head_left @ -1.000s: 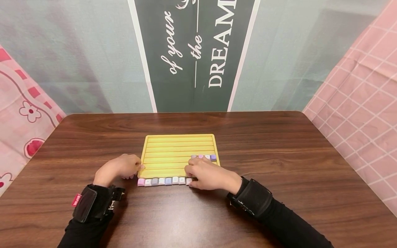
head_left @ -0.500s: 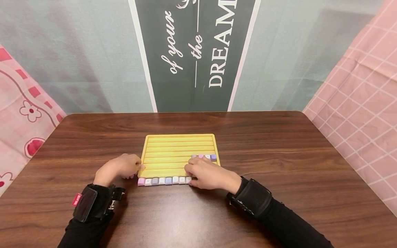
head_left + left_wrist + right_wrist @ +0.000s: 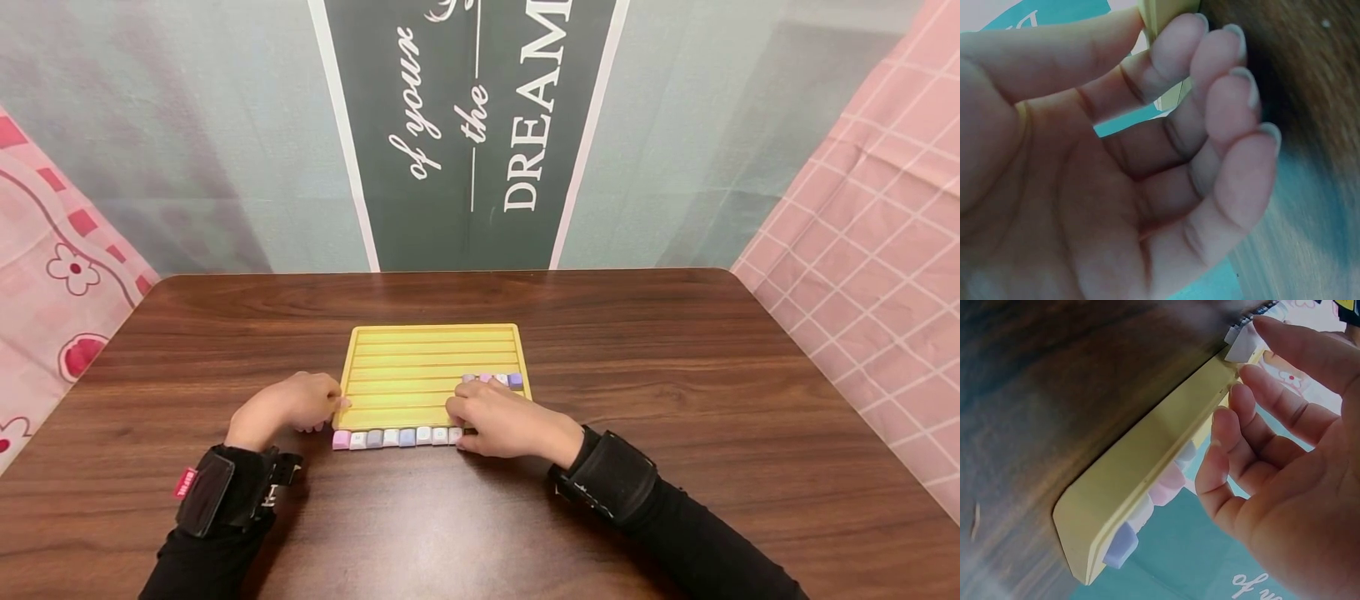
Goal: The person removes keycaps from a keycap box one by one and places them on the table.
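A yellow ridged tray lies on the table. My left hand is at its left side, thumb and index finger pinching the tray's edge in the left wrist view; the other fingers curl beside it. Along the near edge runs a row of pink, white, grey and blue keycaps. At that row's right end my right hand has a whitish keycap between thumb tip and index fingertip, right at the tray's edge. Several keycaps sit in the tray's right part, partly behind the right hand.
Pinkish keycaps show from under the left hand. The brown wooden table extends on both sides of the tray. A lettered curtain hangs behind it, with pink cloths at the sides.
The keycap at the row's right end has shifted slightly toward the tray with my right thumb, in line with the others. My left hand and the tray have not visibly moved.
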Available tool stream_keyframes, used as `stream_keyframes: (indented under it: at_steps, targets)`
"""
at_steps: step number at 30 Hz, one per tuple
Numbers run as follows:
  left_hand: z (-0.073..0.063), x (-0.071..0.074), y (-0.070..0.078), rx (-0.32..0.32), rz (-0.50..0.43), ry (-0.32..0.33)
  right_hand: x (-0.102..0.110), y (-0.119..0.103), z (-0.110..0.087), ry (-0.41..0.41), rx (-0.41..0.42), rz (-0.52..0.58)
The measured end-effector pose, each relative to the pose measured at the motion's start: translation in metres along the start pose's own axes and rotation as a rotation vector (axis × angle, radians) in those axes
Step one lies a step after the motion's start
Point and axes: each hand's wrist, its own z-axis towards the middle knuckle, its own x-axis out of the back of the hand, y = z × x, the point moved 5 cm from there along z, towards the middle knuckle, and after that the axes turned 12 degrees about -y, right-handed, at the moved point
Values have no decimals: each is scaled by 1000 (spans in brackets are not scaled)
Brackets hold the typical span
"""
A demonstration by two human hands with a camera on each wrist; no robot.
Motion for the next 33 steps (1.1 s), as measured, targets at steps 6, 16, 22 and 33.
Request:
stream_keyframes:
  at_steps: [6, 16, 22, 33]
  targets:
    - [0, 0, 0, -7, 5, 11, 1, 0, -1, -4, 0, 23]
    - [0, -1, -1, 5, 18, -2, 7, 2, -3, 32, 47, 58]
    - [0, -1, -1, 1, 25, -6, 16, 9, -4, 123, 56, 80]
    - [0, 0, 1, 7, 7, 2, 29, 35, -1, 152, -176, 85]
